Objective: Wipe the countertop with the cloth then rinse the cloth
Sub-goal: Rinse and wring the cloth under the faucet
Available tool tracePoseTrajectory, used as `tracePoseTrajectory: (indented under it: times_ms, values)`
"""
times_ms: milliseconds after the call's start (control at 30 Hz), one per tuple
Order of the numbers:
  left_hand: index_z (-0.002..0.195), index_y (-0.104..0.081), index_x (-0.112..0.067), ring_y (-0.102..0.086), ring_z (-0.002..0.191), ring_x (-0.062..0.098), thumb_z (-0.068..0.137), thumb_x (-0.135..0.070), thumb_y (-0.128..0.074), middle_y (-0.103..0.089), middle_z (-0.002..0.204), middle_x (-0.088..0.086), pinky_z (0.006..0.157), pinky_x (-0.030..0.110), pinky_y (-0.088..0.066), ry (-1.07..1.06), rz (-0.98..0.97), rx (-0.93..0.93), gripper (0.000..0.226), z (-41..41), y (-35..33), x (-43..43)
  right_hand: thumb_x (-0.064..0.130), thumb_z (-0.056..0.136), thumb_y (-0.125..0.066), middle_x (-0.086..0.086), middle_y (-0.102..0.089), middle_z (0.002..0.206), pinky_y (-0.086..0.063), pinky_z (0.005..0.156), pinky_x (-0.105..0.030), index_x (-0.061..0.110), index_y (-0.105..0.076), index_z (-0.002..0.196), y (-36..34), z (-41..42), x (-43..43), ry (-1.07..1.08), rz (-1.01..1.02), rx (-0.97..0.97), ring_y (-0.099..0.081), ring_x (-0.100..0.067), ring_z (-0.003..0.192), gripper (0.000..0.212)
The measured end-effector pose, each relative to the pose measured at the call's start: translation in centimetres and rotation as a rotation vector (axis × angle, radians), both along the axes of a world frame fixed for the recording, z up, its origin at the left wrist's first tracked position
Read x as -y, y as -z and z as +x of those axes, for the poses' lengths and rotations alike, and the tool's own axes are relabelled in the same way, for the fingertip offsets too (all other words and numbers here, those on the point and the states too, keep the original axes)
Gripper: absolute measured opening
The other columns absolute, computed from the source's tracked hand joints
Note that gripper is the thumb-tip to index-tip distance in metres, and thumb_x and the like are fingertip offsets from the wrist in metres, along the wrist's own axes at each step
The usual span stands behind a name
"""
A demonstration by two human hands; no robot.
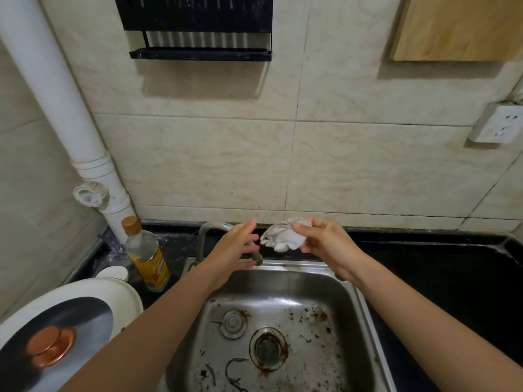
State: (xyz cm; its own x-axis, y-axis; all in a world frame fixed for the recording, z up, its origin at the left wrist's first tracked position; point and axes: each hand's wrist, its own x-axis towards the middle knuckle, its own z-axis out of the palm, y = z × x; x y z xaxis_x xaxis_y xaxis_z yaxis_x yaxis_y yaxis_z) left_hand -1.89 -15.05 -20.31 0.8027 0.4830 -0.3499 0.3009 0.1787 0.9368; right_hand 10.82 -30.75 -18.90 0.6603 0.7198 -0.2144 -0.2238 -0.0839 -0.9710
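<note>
Cloth [283,236] bunched in the curled fingers of our right hand [325,244], just beside the faucet [209,230] where our left hand [232,250] rests, fingers nearly straight. Best, we judge: start a gentle flow, then move the wad under the spout, above the sink [297,265].

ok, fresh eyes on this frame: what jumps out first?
Two arms meet at centre. The right grip holds a balled cloth over the sink's back edge, and the left grip is at the faucet. Below them, the steel sink has a rust-stained, grimy bottom. At lower left sits a lid with a copper knob.
</note>
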Motion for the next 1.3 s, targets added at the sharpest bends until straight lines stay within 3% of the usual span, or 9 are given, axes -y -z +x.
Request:
tracePoseTrajectory:
  times_ms: [167,233,400,533,600,733,867,1100,1300]
  values:
    - [0.125,-0.053,-0.035,-0.061,0.104,0.004,0.085,-0.041,-0.066,-0.061,0.118,-0.015,0.087,0.028,-0.051,0.156,0.212,0.120,0.042,-0.2,0.1,0.9,0.024,0.085,-0.068,-0.018,-0.062,0.095,-0.047,0.061,-0.022,-0.010,-0.060,0.116,-1.1,-0.1,-0.2,-0.046,0.023,-0.132,-0.053,-0.016,0.069,0.046]
    - [0.111,-0.065,-0.029,-0.065,0.099,0.013,0.086,-0.037,-0.066,-0.070,0.106,-0.008,0.088,0.034,-0.051,0.175,0.245,0.127,0.027,-0.2,-0.1,1.0,0.024,0.081,-0.071,-0.016,-0.066,0.098,-0.049,0.067,-0.024,-0.006,-0.062,0.115,-1.6,-0.1,-0.1,-0.111,0.008,-0.130,-0.057,-0.019,0.077,0.046]
    - [0.108,-0.070,-0.016,-0.066,0.104,0.024,0.089,-0.037,-0.061,-0.072,0.106,0.005,0.097,0.042,-0.049,0.118,0.067,0.133,0.030,-0.3,-1.0,0.3,-0.009,0.073,-0.068,-0.020,-0.067,0.113,-0.056,0.086,-0.037,-0.004,-0.061,0.115,-2.4,0.9,0.9,-0.167,0.010,-0.133,-0.065,-0.032,0.105,0.043]
    - [0.109,-0.070,-0.015,-0.068,0.099,0.021,0.089,-0.034,-0.062,-0.072,0.106,0.006,0.089,0.038,-0.055,0.023,-0.005,0.118,0.029,-0.1,-1.2,0.8,-0.003,0.083,-0.065,-0.018,-0.070,0.106,-0.055,0.077,-0.028,-0.001,-0.067,0.105,-2.3,1.4,1.3,-0.102,-0.054,0.003,-0.066,-0.025,0.093,0.022]
    - [0.100,-0.074,-0.021,-0.066,0.089,0.017,0.089,-0.033,-0.063,-0.072,0.101,0.010,0.087,0.035,-0.055,-0.073,0.147,0.120,0.019,0.2,-1.0,1.1,0.003,0.086,-0.066,-0.017,-0.072,0.099,-0.054,0.068,-0.023,0.000,-0.069,0.101,-1.9,1.2,1.0,0.007,-0.077,0.085,-0.066,-0.022,0.085,0.016]
    - [0.104,-0.073,-0.017,-0.067,0.084,0.008,0.090,-0.030,-0.062,-0.074,0.085,0.000,0.070,0.010,-0.049,-0.101,0.319,0.180,0.022,0.2,-1.5,1.1,0.009,0.090,-0.064,-0.014,-0.070,0.089,-0.054,0.060,-0.023,0.002,-0.066,0.100,-1.6,0.8,0.5,0.081,-0.069,0.066,-0.065,-0.018,0.070,0.013]
    - [0.114,-0.068,-0.015,-0.064,0.087,0.006,0.088,-0.019,-0.065,-0.070,0.100,-0.001,0.078,0.018,-0.050,-0.140,0.380,0.177,0.026,0.4,-2.1,0.7,0.007,0.091,-0.059,-0.013,-0.066,0.084,-0.053,0.052,-0.022,0.004,-0.058,0.110,-2.7,0.4,0.1,0.010,0.089,-0.187,-0.062,-0.014,0.055,0.019]
    - [0.096,-0.066,-0.033,-0.064,0.076,-0.004,0.086,-0.038,-0.066,-0.070,0.083,-0.014,0.068,0.011,-0.048,0.049,0.534,0.273,0.012,-0.4,-1.7,3.4,0.003,0.090,-0.061,-0.014,-0.071,0.089,-0.058,0.059,-0.024,0.014,-0.062,0.118,-3.7,0.4,-0.3,0.011,0.109,-0.140,-0.068,-0.018,0.061,0.031]
    - [0.092,-0.069,-0.014,-0.064,0.067,0.007,0.086,-0.023,-0.068,-0.072,0.080,-0.002,0.069,0.029,-0.053,0.055,0.410,0.293,0.011,-0.3,-2.2,2.1,0.006,0.086,-0.063,-0.017,-0.070,0.097,-0.059,0.068,-0.026,0.006,-0.062,0.117,-4.0,0.8,0.4,-0.092,0.113,-0.120,-0.070,-0.021,0.075,0.031]
